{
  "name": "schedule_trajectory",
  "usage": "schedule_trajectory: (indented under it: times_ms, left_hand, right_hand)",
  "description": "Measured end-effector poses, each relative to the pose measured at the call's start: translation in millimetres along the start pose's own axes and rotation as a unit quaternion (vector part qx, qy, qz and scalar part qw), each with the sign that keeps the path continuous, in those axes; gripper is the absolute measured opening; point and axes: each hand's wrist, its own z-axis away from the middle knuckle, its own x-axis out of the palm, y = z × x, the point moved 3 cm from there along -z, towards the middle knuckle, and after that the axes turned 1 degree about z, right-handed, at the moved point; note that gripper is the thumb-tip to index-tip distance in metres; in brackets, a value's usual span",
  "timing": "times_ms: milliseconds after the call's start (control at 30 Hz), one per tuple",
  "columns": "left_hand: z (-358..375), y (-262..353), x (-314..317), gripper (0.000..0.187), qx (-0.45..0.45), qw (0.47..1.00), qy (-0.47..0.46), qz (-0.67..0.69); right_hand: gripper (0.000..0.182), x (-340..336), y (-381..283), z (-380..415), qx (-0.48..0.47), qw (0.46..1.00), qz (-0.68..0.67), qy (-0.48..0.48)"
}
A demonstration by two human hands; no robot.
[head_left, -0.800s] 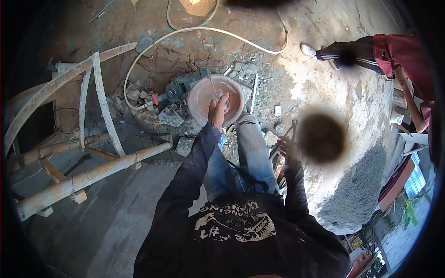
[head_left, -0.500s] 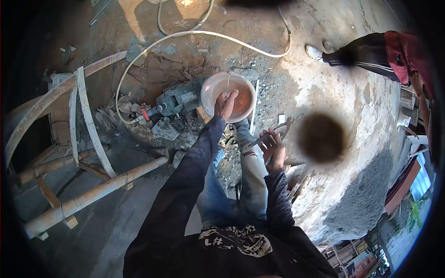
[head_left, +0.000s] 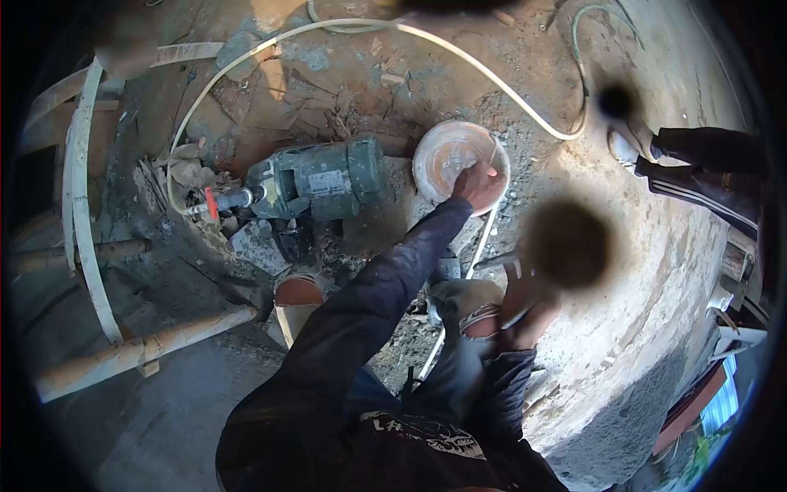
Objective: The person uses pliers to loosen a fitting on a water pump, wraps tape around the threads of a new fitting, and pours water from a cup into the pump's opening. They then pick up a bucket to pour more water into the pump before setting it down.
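Note:
My left hand reaches over the near-right rim of a round, mud-stained bucket, fingers closed on its thin wire handle. The inside of the bucket is coated pale and reddish brown. By my bent knee, my right hand is closed on a grey metal hand tool with two slim arms, like pincers. A dark round blot in the view covers part of that hand and tool. Left of the bucket, a green electric motor or pump lies on the rubble, with a red valve lever at its pipe end.
A pale hose loops from the valve over the ground behind the bucket. Wooden poles and slats stand at left. A person's legs are at upper right. Pale rough ground slopes along the right; an open clay-coloured container sits below the motor.
The view has come down closer and shifted. My left hand and the bucket now appear further right, away from the motor. The right hand has dropped beside the knee, still with the tool.

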Motion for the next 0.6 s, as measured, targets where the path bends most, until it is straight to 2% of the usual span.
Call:
schedule_trajectory:
  times_ms: [33,67,100,133,167,233,300,367,433,500,533,567,600]
  left_hand:
    - [-11,-24,17,0.049,0.011,0.997,0.031,-0.064]
    - [-12,-38,26,0.048,0.051,0.998,-0.005,-0.038]
    - [-5,-48,34,0.047,0.139,0.988,0.041,-0.061]
    - [10,-31,21,0.047,0.116,0.99,-0.056,-0.066]
    - [18,-36,21,0.049,0.127,0.983,-0.078,-0.107]
    - [12,-50,33,0.049,0.197,0.954,-0.176,-0.141]
    - [19,-60,29,0.051,0.275,0.928,-0.237,-0.085]
    - [10,-66,40,0.05,0.258,0.929,-0.135,-0.227]
    - [36,-64,7,0.051,0.248,0.942,-0.092,-0.209]
    - [42,-71,-22,0.048,0.153,0.956,0.028,-0.248]
    - [37,-95,-29,0.044,0.222,0.944,0.107,-0.221]
    - [54,-93,-51,0.044,0.226,0.941,0.116,-0.225]
    - [84,-89,-84,0.043,0.197,0.944,0.081,-0.25]
  right_hand:
    - [0.047,2,5,-8,-0.011,0.999,-0.019,-0.026]
    - [0.049,6,11,-13,-0.017,0.999,-0.025,-0.034]
    - [0.052,11,16,-15,-0.028,0.998,-0.033,-0.043]
    - [0.056,15,21,-22,-0.047,0.997,0.008,-0.056]
    - [0.06,13,25,-23,-0.064,0.995,0.052,-0.059]
    - [0.066,11,24,-50,-0.078,0.972,0.109,-0.193]
    - [0.066,47,26,-65,-0.063,0.915,0.189,-0.351]
    - [0.059,98,47,-74,0.0,0.84,0.234,-0.489]
    - [0.046,145,83,-68,0.032,0.775,0.382,-0.503]
    - [0.035,174,125,-95,-0.056,0.565,0.583,-0.582]
    - [0.034,187,146,-102,-0.166,0.468,0.634,-0.593]
    - [0.033,202,161,-101,-0.27,0.362,0.67,-0.589]
    - [0.033,222,171,-79,-0.429,0.22,0.682,-0.549]
